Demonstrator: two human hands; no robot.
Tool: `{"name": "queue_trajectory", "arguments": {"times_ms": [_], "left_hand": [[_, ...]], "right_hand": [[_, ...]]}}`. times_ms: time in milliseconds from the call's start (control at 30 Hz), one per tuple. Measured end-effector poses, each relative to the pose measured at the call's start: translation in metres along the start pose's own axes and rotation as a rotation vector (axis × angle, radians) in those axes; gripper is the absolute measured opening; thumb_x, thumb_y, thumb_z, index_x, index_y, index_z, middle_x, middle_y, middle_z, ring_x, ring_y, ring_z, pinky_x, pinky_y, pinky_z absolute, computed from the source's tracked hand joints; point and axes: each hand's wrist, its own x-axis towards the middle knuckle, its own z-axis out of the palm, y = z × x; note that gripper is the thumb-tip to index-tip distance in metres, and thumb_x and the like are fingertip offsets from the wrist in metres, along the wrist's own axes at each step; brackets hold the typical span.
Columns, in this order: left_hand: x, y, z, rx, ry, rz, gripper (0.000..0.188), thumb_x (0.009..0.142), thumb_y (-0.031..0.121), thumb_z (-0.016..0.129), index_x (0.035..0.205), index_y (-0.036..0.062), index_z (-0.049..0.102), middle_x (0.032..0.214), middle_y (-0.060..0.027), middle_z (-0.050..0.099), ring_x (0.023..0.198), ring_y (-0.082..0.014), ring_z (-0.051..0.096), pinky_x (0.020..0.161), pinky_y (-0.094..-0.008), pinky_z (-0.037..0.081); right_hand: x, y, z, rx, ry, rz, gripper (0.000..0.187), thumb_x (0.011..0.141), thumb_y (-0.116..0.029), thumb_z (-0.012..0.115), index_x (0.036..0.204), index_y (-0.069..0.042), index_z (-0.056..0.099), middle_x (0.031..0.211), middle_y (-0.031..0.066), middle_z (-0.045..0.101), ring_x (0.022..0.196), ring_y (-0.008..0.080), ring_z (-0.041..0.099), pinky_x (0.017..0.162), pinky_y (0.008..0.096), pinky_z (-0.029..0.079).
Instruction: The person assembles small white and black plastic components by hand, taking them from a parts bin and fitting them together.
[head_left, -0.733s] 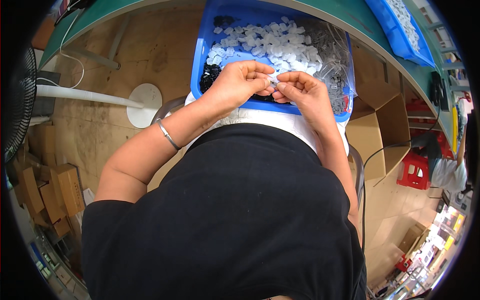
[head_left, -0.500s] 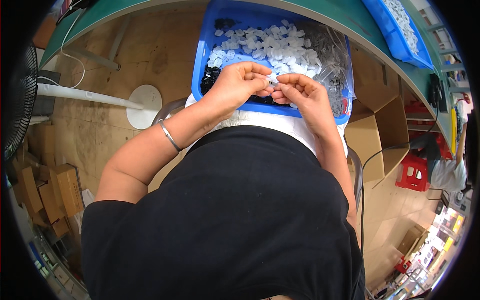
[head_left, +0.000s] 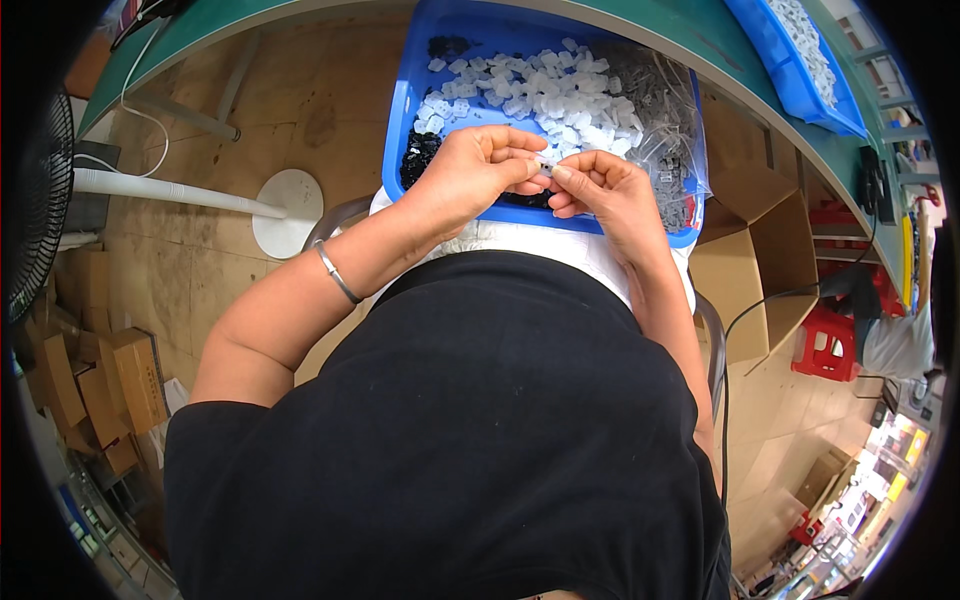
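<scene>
Above the near side of a blue tray (head_left: 397, 130) on my lap, my two hands meet at the fingertips. My left hand (head_left: 478, 168) pinches a small whitish plastic piece (head_left: 546, 161), mostly hidden by the fingers. From the other side, my right hand (head_left: 608, 190) is closed at the same spot, thumb and forefinger on the piece. Many white translucent plastic pieces (head_left: 560, 90) lie heaped in the tray. Small black parts (head_left: 420, 155) fill its near left corner, and a clear bag with grey transparent parts (head_left: 668, 120) lies along its right side.
A green table (head_left: 250, 12) curves behind the tray, bearing another blue bin (head_left: 800, 70) of pale parts at right. An open cardboard box (head_left: 740, 280) stands right of me. At left are a fan (head_left: 40, 200), its white stand (head_left: 288, 213) and stacked cartons (head_left: 125, 380).
My right fingers have shifted slightly and curled closer round the small piece. My left hand stays almost in place. The tray and its contents look the same.
</scene>
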Motion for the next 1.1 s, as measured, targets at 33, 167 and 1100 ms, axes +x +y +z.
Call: {"name": "queue_trajectory", "arguments": {"times_ms": [33, 167, 1100], "left_hand": [[0.0003, 0.0002, -0.0001, 0.022, -0.002, 0.003, 0.031, 0.092, 0.007, 0.061, 0.119, -0.0079, 0.057, 0.103, -0.0119, 0.066, 0.089, -0.0137, 0.066, 0.082, -0.0244, 0.054], [-0.0023, 0.0038, 0.0024, 0.069, -0.009, 0.02, 0.03, 0.093, 0.007, 0.059, 0.12, -0.0069, 0.057, 0.101, -0.0111, 0.067, 0.088, -0.0125, 0.066, 0.082, -0.0237, 0.054], [0.0025, -0.0031, 0.0031, -0.057, 0.035, -0.077, 0.031, 0.092, 0.007, 0.06, 0.119, -0.0079, 0.057, 0.099, -0.0123, 0.067, 0.088, -0.0145, 0.066, 0.085, -0.027, 0.054]], "right_hand": [[0.0007, 0.0003, -0.0003, -0.028, 0.013, 0.023, 0.016, 0.09, -0.011, 0.066, 0.094, 0.004, 0.064, 0.08, 0.009, 0.068, 0.068, 0.0124, 0.066, 0.062, 0.0235, 0.055], [0.001, 0.0009, 0.0032, -0.046, 0.041, 0.031, 0.016, 0.09, -0.011, 0.067, 0.091, 0.004, 0.064, 0.078, 0.0088, 0.068, 0.066, 0.0116, 0.065, 0.06, 0.0229, 0.054], [0.0011, 0.0047, 0.0012, -0.003, 0.004, 0.051, 0.017, 0.092, -0.012, 0.061, 0.093, 0.005, 0.063, 0.079, 0.0085, 0.066, 0.066, 0.0124, 0.064, 0.06, 0.0237, 0.052]]}}
